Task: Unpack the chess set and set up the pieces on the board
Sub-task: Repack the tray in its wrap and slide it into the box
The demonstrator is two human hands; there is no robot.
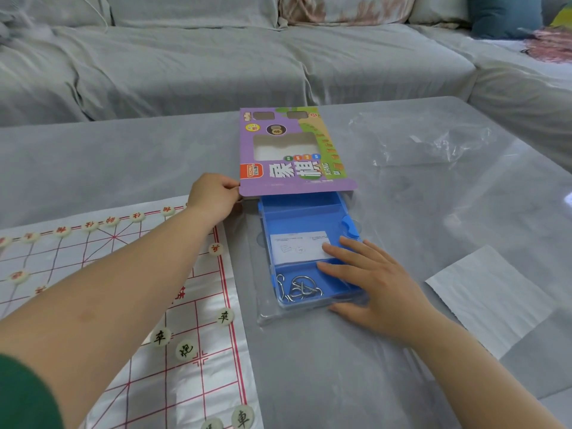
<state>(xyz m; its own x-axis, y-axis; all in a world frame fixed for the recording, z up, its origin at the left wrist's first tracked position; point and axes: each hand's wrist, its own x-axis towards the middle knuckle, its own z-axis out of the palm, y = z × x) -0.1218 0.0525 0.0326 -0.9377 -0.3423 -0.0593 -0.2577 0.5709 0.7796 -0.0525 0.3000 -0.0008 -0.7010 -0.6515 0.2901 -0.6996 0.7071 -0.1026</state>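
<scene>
A grey-covered sofa (216,63) ran along the far side of the room, with the grey tabletop (309,366) in front of it. On the near left of the tabletop lay the board (148,385), a white sheet ruled in red. Round pieces (160,336) already sat on its far row and along its right edge.

Just right of the board lay the purple sleeve (247,144) of the chess box, its long axis running from near to far. The blue tray (297,218) stuck out of the sleeve's near end on that same line, more than half exposed.

The left hand (213,196) pinched the sleeve's near-left corner. The right hand (374,280) lay flat on the tray's near-right part with its fingers straight, gripping nothing. Each hand was thus nearest its own half.

I judged that the parting would have to run along that near-far axis, the sleeve going away and the tray coming toward the person.

Inside the tray I saw only a printed slip (297,249) and a metal ring puzzle (298,289), no chess pieces.
</scene>
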